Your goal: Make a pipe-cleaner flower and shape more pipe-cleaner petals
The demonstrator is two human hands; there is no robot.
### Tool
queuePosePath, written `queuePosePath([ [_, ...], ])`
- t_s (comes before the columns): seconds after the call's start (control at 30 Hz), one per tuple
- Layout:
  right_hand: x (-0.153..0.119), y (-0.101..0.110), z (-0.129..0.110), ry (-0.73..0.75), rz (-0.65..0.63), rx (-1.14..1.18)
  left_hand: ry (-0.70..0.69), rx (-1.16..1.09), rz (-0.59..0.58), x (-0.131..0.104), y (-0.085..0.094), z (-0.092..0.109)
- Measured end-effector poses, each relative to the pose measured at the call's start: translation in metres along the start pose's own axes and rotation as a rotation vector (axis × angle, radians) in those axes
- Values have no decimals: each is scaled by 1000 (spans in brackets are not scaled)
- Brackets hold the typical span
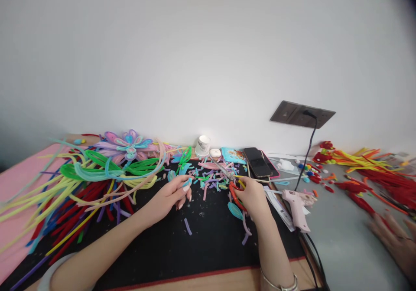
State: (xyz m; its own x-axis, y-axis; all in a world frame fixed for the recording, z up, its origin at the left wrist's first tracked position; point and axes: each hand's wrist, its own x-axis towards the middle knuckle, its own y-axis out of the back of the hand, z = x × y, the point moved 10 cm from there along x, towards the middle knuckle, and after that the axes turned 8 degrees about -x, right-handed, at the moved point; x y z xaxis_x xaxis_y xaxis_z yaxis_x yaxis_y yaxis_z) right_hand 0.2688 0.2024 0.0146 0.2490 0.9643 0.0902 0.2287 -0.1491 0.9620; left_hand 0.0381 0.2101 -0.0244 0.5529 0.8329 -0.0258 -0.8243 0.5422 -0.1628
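Left hand [178, 190] pinches a blue piece [190, 181]; right hand [253, 195] grips scissors [225, 171]. Apparently trimming; another cut would need both brought together.

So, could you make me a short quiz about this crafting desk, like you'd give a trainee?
1. Which of the person's own hands holds the scissors?
2. True or false: in this view, the black phone lies to the right of the white cup.
3. What colour is the glue gun?
a) green
b) pink
c) black

Key:
1. The right hand.
2. True.
3. b) pink.
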Motion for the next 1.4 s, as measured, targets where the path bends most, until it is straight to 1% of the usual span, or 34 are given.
queuePosePath([
  [0.1,3,-3,4,7,-9,62,-29,31,0,1,0,-1],
  [0.17,2,4,-2,39,45,114,-18,58,-2,1,-1,-1],
  [0.23,-4,15,-19,134,114,206,10,79,-12,0,-4,-2],
  [0.27,-9,19,-32,215,125,273,28,85,-22,-1,-5,-4],
  [0.3,-15,19,-49,314,90,342,46,89,-37,-1,-8,-5],
  [0.33,-23,13,-67,424,1,406,63,89,-55,-2,-10,-6],
  [0.4,-44,-3,-102,634,-234,480,96,72,-94,-3,-15,-8],
  [0.43,-52,-7,-113,694,-275,479,112,59,-113,-4,-18,-9],
  [0.47,-58,-9,-120,740,-283,473,130,46,-130,-5,-20,-10],
  [0.53,-63,-9,-126,777,-257,459,168,12,-155,-7,-23,-12],
  [0.63,-64,-11,-128,782,-262,462,205,-43,-181,-10,-26,-13],
  [0.73,-65,-14,-129,780,-286,459,216,-65,-178,-11,-26,-15],
  [0.83,-65,-15,-130,753,-294,473,216,-49,-172,-10,-24,-18],
  [0.93,-65,-19,-130,702,-307,528,184,-7,-177,-9,-25,-18],
  [1.0,-62,-22,-127,638,-312,597,143,41,-151,-8,-24,-14],
  [1.07,-59,-30,-122,539,-363,713,92,122,-100,-8,-22,-7],
  [1.13,-59,-45,-118,415,-479,883,12,272,-53,-11,-19,3],
  [1.17,-59,-54,-117,347,-551,977,-50,375,-42,-13,-20,10],
  [1.23,-63,-71,-116,217,-682,1138,-209,594,-42,-17,-25,25],
  [1.27,-64,-77,-116,167,-726,1189,-286,683,-48,-20,-28,31],
  [1.3,-65,-81,-116,136,-748,1212,-345,742,-52,-22,-30,36],
  [1.33,-64,-81,-115,135,-743,1204,-370,766,-54,-23,-31,37],
  [1.37,-62,-78,-114,163,-700,1165,-355,751,-53,-22,-29,36],
  [1.4,-59,-71,-114,218,-629,1099,-304,697,-52,-19,-26,32],
])
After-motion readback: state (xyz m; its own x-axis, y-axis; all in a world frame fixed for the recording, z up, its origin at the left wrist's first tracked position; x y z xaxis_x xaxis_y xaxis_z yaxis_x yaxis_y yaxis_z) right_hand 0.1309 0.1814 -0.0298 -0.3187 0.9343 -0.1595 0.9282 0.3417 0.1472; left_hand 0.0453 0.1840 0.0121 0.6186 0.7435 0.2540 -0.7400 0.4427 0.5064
